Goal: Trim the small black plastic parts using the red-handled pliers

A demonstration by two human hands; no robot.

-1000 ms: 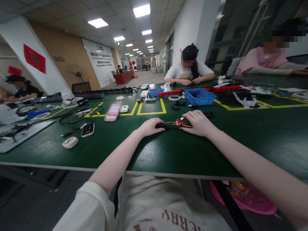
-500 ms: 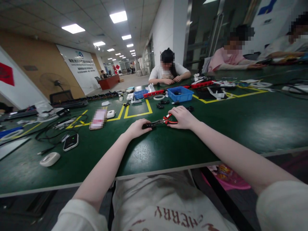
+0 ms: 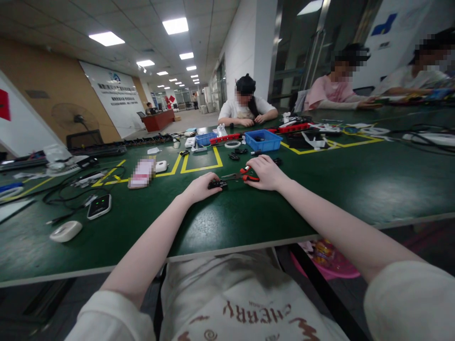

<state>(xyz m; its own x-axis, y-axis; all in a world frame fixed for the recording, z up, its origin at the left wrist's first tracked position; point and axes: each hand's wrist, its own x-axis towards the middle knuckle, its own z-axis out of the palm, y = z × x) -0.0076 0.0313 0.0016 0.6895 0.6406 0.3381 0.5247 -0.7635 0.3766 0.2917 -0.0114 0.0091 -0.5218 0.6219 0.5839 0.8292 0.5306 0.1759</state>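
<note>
My left hand (image 3: 202, 187) is closed on a small black part (image 3: 217, 184), whose exact kind I cannot make out; it is held low over the green table (image 3: 213, 222). In my right hand (image 3: 266, 172) is a pair of pliers (image 3: 249, 175) with red and black handles, which the fingers wrap round. The metal jaws point left, close to the black part, and the handles stand somewhat apart. Whether the jaws touch the part is hard to tell. Several small black pieces (image 3: 234, 156) lie beyond my hands.
Behind my hands stands a blue bin (image 3: 263, 140) with dark pieces inside. At left are a phone (image 3: 142, 173), a white case (image 3: 66, 231), a small device with a dark screen (image 3: 99, 206) and tangled cables (image 3: 67, 194). A person (image 3: 247, 102) sits across the table.
The pliers' jaws have shifted slightly up, away from the black part they overlapped. Both hands keep their holds. The whole view has moved a little.
</note>
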